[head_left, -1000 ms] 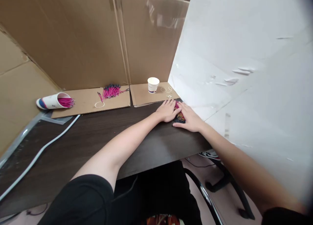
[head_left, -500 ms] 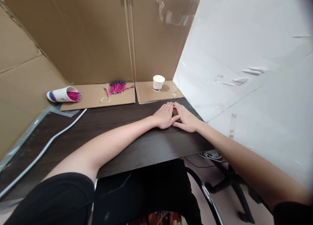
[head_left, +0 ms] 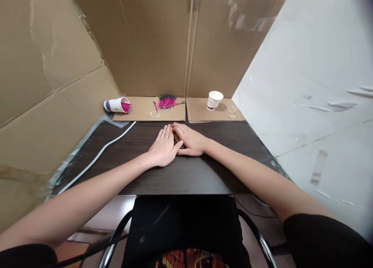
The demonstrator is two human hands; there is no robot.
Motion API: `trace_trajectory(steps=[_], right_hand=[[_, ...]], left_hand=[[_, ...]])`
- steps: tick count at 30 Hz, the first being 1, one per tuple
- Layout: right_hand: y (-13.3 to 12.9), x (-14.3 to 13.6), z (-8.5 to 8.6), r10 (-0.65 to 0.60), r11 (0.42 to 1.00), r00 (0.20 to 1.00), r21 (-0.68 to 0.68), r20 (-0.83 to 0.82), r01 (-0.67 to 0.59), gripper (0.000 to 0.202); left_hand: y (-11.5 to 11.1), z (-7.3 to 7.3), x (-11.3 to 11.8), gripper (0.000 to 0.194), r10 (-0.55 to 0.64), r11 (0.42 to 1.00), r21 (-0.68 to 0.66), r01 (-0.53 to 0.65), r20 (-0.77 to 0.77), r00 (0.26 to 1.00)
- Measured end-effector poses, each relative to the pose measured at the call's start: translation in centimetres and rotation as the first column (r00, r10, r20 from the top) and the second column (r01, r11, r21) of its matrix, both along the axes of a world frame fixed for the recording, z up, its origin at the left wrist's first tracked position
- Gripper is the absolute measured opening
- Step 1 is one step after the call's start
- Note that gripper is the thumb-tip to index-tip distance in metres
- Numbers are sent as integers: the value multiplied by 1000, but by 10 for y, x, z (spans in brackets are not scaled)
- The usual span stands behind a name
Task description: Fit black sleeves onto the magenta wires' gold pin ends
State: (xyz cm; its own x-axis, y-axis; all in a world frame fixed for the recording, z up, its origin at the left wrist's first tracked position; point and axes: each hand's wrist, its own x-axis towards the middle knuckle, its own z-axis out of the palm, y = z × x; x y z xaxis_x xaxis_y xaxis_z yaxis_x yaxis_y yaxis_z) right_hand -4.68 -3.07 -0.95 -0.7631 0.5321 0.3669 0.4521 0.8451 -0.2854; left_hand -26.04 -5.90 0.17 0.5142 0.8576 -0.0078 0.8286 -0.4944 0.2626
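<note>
With your left hand (head_left: 163, 147) and right hand (head_left: 192, 141) cupped, fingers extended, around the wire bunch (head_left: 176, 138) on the table (head_left: 175, 180), gentle, even pressure from both sides should suit best.

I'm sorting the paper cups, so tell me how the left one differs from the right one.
The left paper cup lies on its side, while the right paper cup stands upright. Pink wires poke from the left cup's mouth; none show in the right cup's. Both are white with blue near the base.
</note>
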Motion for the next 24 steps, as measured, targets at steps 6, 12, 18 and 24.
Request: trace_trajectory(steps=[6,12,18,24], right_hand=[[9,-7,0,36,999,997,-34,-70,-39,90],[4,14,10,-56,998,995,1,-87,57,85],[1,27,8,-124,992,987,-3,-99,125,78],[-8,22,-4,-164,986,980,-28,-114,162,87]], left_hand=[[1,1,-4,96,47,999,-9,-47,-8,999],[17,2,10,96,-6,1000,-10,7,66,998],[29,-1,28,83,-44,999,22,41,198,979],[29,-3,26,79,-138,990,14,139,269,953]])
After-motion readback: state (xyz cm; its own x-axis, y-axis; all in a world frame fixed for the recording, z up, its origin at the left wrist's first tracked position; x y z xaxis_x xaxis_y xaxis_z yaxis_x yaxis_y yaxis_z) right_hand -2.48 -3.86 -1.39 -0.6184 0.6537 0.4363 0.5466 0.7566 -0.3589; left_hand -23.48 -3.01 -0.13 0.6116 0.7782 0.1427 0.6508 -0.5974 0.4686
